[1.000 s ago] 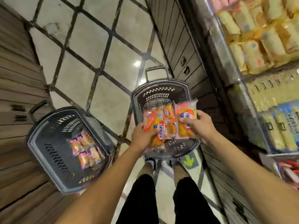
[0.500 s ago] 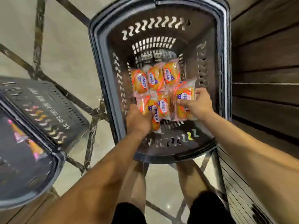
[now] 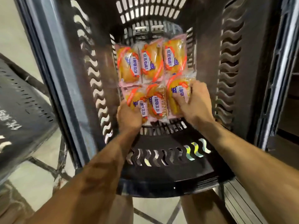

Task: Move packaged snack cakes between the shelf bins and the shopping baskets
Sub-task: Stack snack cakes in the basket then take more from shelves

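A dark plastic shopping basket (image 3: 169,180) fills the view, seen from above. Three packaged snack cakes (image 3: 152,62) lie side by side at the far end of its floor. Nearer to me a second row of three cakes sits low in the basket. My left hand (image 3: 129,118) grips the left cake (image 3: 137,101) of that row. My right hand (image 3: 194,102) grips the right cake (image 3: 177,94). The middle cake (image 3: 156,104) is wedged between them. Whether this row rests on the basket floor I cannot tell.
A second dark basket (image 3: 21,113) stands at the left edge, its inside hidden. Tiled floor (image 3: 30,180) with dark metal strips shows between the baskets. Dark wooden panelling (image 3: 289,110) runs along the right side.
My head has dropped closer to the basket, which now fills the view. Both hands have lowered the three cakes deep into the basket, just behind the far row.
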